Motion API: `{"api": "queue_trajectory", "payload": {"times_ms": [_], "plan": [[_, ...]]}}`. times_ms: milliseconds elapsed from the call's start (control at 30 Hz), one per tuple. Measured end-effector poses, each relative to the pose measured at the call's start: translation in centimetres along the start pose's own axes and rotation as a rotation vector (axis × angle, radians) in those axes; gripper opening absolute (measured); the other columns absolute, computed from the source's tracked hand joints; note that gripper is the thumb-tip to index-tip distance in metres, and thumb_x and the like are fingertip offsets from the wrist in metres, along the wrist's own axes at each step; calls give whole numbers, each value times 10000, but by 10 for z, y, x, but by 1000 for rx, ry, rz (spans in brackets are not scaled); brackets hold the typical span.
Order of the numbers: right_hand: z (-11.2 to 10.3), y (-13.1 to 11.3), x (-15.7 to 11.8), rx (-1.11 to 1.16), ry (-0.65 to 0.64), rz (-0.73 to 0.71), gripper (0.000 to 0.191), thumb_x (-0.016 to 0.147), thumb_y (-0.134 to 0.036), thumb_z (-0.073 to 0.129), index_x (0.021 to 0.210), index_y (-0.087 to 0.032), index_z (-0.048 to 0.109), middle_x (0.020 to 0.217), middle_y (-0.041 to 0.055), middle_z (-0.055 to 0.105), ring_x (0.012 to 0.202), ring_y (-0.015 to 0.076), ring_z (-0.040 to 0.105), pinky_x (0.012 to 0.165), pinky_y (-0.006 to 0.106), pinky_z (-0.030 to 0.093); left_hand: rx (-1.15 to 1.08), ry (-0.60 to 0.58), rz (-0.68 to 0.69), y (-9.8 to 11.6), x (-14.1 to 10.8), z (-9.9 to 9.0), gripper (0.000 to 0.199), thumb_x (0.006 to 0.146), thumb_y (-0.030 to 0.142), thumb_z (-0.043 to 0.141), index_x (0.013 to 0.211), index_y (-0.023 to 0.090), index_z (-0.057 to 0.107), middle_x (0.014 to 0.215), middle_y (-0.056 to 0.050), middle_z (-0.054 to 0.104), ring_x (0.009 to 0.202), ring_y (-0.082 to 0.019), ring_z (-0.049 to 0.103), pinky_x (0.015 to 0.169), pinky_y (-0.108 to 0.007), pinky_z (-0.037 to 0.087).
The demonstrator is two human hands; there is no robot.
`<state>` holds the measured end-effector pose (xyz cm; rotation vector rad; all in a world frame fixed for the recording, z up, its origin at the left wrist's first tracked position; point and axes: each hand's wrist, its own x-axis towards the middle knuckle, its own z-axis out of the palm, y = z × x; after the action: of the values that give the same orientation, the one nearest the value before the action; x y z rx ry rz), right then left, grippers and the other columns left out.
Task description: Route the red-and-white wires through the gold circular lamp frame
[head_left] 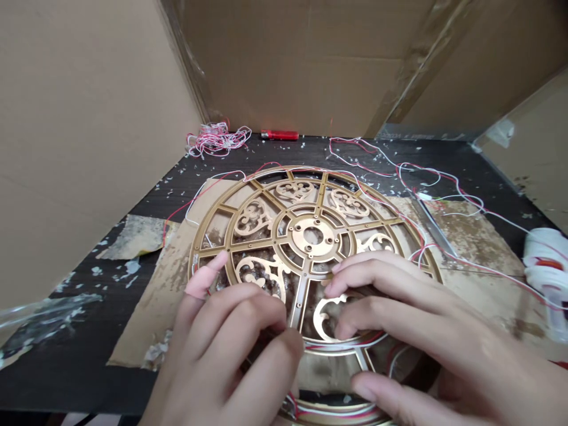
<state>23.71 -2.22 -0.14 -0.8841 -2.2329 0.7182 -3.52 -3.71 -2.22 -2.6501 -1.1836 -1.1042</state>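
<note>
Left hand (pixel 222 349) and right hand (pixel 426 319), half-curled, lay on a round gold frame (pixel 302 228), grip unclear. It carried six scrolls (pixel 261 275).

A makeshift workshop, its dark bench (pixel 80 355) walled with cardboard (pixel 89 148)
</note>
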Motion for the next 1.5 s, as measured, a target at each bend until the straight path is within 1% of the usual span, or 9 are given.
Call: {"api": "queue_trajectory", "payload": {"times_ms": [233,367,500,667,800,1067,1233,1333,1500], "plan": [[-3,-2,1,10,11,-19,92,1179,-223,679,1251,-281,673,1409,-38,677,1397,63,640,1266,77,418,39,-69,115,2,-2,-2,190,1064,523,750,1067,333,766,1002,-15,776,1116,-280,788,1307,-603,595],[-1,-1,0,24,19,-39,73,1181,-226,669,1238,-271,665,1389,-31,682,1374,65,648,1248,83,432,20,3,46,3,0,0,86,1103,360,693,1043,329,747,940,5,748,1051,-244,762,1328,-589,560],[0,-1,2,23,8,-19,102,1174,-201,662,1247,-272,667,1396,-33,675,1395,63,635,1262,83,423,-13,81,-47,7,3,1,268,1126,92,557,995,267,712,935,33,705,1006,-161,661,1385,-520,430],[-2,-3,2,0,15,-12,92,1182,-217,667,1253,-275,662,1410,-29,672,1382,70,644,1242,94,457,-27,88,-54,11,0,1,278,1181,131,551,1032,257,750,1011,51,759,1086,-144,663,1412,-522,413],[0,-2,3,25,15,-18,96,1172,-213,679,1244,-274,661,1390,-26,684,1379,79,655,1244,112,466,28,121,-44,11,2,6,334,1213,149,522,965,267,713,900,88,778,1007,-114,704,1432,-465,399],[4,-3,3,95,-1,17,105,1163,-188,666,1221,-275,671,1347,-32,717,1395,87,678,1198,119,512,42,93,-46,13,-7,2,332,1107,-10,562,962,253,706,915,126,827,987,-95,788,1494,-447,347],[5,-3,2,102,23,-1,142,1143,-143,662,1224,-255,695,1320,-4,729,1319,112,711,1191,167,540,74,18,82,10,-8,0,95,1063,345,776,989,305,732,950,60,818,1095,-219,837,1414,-581,505],[6,-2,3,118,27,17,162,1109,-133,684,1212,-255,713,1308,6,737,1296,129,730,1138,178,581,82,-24,138,7,-6,0,246,1023,549,821,1018,316,743,988,24,807,1166,-270,830,1365,-617,561],[8,-1,2,120,59,11,157,1118,-135,673,1212,-255,713,1297,4,740,1309,125,725,1157,182,562,52,-29,113,6,-6,1,152,1062,448,786,1007,314,743,962,30,790,1149,-253,824,1373,-588,553]]}}
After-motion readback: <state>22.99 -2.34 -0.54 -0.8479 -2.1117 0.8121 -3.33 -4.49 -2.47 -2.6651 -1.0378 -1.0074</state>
